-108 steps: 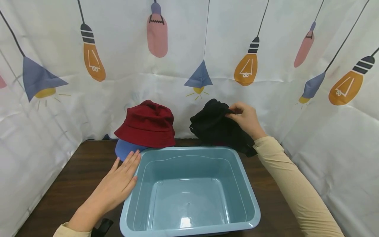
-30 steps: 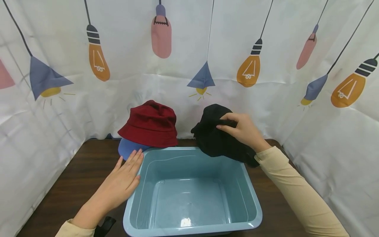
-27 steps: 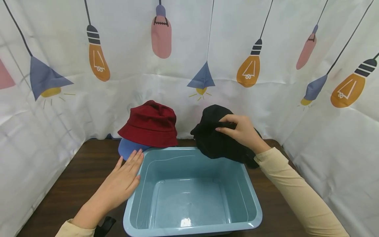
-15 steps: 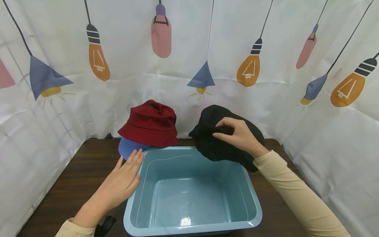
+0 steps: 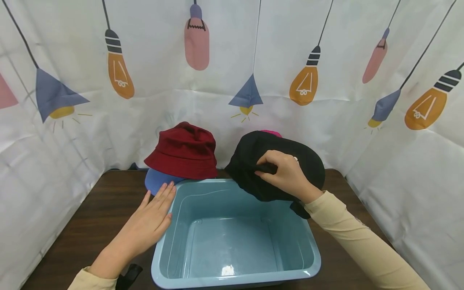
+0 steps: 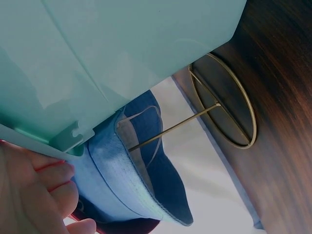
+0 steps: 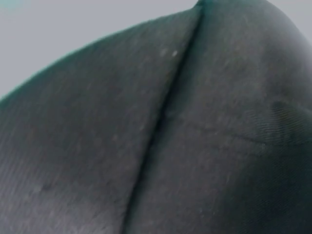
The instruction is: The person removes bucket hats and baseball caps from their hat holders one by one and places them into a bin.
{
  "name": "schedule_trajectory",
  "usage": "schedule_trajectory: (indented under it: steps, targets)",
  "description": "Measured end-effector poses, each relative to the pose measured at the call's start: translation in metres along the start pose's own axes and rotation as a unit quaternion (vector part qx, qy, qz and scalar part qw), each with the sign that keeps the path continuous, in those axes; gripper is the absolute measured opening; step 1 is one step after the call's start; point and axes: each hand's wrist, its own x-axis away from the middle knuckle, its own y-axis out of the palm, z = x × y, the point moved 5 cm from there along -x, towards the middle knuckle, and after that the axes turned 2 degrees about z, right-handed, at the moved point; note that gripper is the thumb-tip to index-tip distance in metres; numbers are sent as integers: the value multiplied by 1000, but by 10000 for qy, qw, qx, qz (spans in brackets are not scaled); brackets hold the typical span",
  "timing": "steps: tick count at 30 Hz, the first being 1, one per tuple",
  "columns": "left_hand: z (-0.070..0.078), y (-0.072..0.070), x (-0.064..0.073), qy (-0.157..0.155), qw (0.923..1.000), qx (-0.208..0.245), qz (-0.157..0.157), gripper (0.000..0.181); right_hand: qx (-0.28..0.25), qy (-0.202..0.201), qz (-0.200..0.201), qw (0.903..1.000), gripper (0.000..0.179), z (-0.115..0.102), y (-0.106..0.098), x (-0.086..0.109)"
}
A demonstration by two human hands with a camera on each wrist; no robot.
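Note:
My right hand [image 5: 286, 175] pinches a fold of a black hat [image 5: 308, 157] between thumb and fingers, holding it over the back right corner of a light blue plastic basin [image 5: 235, 280]. The hat's dark cloth [image 7: 97, 122] fills most of the right wrist view. My left hand [image 5: 139, 227] rests along the basin's left rim with its fingers straight. Just beyond those fingertips a dark red bucket hat [image 5: 186, 151] sits above a blue hat [image 5: 159, 182]. In the left wrist view the blue denim hat [image 6: 112, 170] is on a brass-coloured wire stand [image 6: 170, 128].
A bit of bright pink [image 5: 272, 133] shows behind the black hat. The dark wooden table [image 5: 101, 209] ends at a white cloth backdrop [image 5: 217, 96] printed with lamps. A black strap [image 5: 128, 276] lies by my left wrist.
My right hand has drawn the black hat forward and down from the back right, over the basin's corner. The pink patch has come into view behind it. My left hand stays at the rim.

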Motion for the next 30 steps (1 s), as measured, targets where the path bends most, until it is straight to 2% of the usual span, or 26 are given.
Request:
schedule_trajectory:
  steps: [4,12,18,30]
  targets:
    - [0,-1,0,44,9999,-38,87,58,125,-173,-100,9997,22,-11,4,2]
    - [-3,0,0,-81,9999,13,-114,58,-98,-261,-240,9993,24,-23,15,8]
    - [-1,-1,1,-44,10000,11,-5,58,-70,-260,-142,9995,24,-28,20,12]
    - [-1,0,0,-53,10000,31,-41,58,189,-724,-194,9970,25,-45,29,18]
